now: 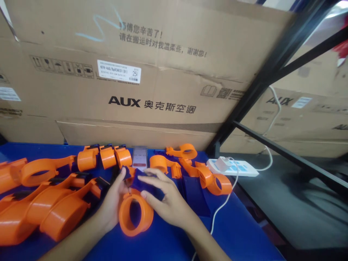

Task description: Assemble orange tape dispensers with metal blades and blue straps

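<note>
An orange tape dispenser (136, 214) is held up in front of me, its round hub hanging down and its head between my hands. My left hand (115, 199) is closed around the left side of that head. From the right, my right hand (165, 197) has its thumb and bent fingers on a dark blue piece (140, 180) at the head. Where this piece meets the dispenser is partly hidden by my fingers. Nearest my left forearm lie several more orange tape dispensers (65, 214) with dark ends.
A blue table (233, 232) carries a phone (140, 158), more orange dispensers (217, 184) at right and a dark blue flat piece (194, 195). A white power strip (244, 168) with a cable lies by the black metal frame (252, 90). Large cardboard boxes (163, 83) stand behind.
</note>
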Motion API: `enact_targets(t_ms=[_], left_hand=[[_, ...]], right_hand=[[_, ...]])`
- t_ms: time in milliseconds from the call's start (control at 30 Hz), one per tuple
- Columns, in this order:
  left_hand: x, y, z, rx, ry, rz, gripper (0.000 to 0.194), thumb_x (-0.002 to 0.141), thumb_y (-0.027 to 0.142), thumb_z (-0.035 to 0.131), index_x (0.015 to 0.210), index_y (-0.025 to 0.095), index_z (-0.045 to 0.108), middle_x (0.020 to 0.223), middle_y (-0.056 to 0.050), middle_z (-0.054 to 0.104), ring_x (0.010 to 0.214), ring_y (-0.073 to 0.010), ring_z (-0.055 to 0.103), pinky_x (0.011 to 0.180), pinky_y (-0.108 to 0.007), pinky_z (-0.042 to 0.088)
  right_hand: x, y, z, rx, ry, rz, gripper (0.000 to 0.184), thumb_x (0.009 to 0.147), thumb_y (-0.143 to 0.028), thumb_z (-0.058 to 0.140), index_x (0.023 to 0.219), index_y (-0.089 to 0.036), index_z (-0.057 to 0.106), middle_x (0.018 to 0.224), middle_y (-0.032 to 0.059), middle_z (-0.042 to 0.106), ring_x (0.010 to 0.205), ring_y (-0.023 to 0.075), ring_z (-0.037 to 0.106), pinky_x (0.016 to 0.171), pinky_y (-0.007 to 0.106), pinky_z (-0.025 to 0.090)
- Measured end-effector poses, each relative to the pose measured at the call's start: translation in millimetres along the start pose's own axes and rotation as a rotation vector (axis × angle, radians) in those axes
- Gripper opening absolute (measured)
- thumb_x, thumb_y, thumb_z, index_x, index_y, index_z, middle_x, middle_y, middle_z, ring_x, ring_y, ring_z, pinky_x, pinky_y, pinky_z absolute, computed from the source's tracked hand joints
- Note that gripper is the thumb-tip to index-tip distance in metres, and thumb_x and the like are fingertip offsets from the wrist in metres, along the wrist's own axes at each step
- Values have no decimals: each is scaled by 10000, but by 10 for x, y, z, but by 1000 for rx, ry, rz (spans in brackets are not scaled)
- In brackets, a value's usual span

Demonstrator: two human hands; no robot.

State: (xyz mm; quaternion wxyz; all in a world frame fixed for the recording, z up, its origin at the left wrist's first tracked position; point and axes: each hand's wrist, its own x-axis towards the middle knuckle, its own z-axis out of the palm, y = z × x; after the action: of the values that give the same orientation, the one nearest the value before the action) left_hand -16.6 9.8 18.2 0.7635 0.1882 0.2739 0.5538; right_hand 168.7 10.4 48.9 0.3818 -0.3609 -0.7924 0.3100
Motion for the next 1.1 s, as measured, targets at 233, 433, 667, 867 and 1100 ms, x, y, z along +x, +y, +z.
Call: enact_targets(t_ms=[233,433,667,867,1100], left_hand=[[-19,-17,-11,-6,-64,-54,531,948,475,631,1388,182,585,1081,-134,784,946,-305,763,848,-412,600],[-37,-29,-30,32,-65,64,555,908,323,710,1426,218,540,1207,-129,751,1065,-327,730,937,-461,558],[-23,-36,-31,20,-43,143,390,901,296,724,1266,232,603,1263,-93,715,1126,-299,693,976,-444,533],[-15,-39,-74,-2,-65,162,300,920,297,705,1191,231,595,1202,-82,710,1069,-260,692,931,-408,543],[-63,-81,-184,26,-75,241,587,858,265,740,1403,320,529,1208,-80,715,1093,-305,687,946,-481,543]], right_hand=[[-17,-45,-4,-13,10,-14,382,965,-297,646,1346,-315,662,1399,77,639,1279,271,611,1108,521,480],[-1,-34,-8,1,41,-47,345,972,-290,639,1315,-293,677,1357,70,680,1243,262,641,1079,501,511],[-1,14,28,-16,87,-14,331,969,-290,636,1297,-289,687,1329,71,698,1214,262,665,1064,495,524],[-1,4,17,-11,76,10,313,975,-298,630,1283,-278,679,1307,63,703,1194,246,667,1044,460,534],[1,-27,16,83,-10,13,533,910,-353,723,1402,-243,552,1279,76,701,1125,242,689,962,412,575]])
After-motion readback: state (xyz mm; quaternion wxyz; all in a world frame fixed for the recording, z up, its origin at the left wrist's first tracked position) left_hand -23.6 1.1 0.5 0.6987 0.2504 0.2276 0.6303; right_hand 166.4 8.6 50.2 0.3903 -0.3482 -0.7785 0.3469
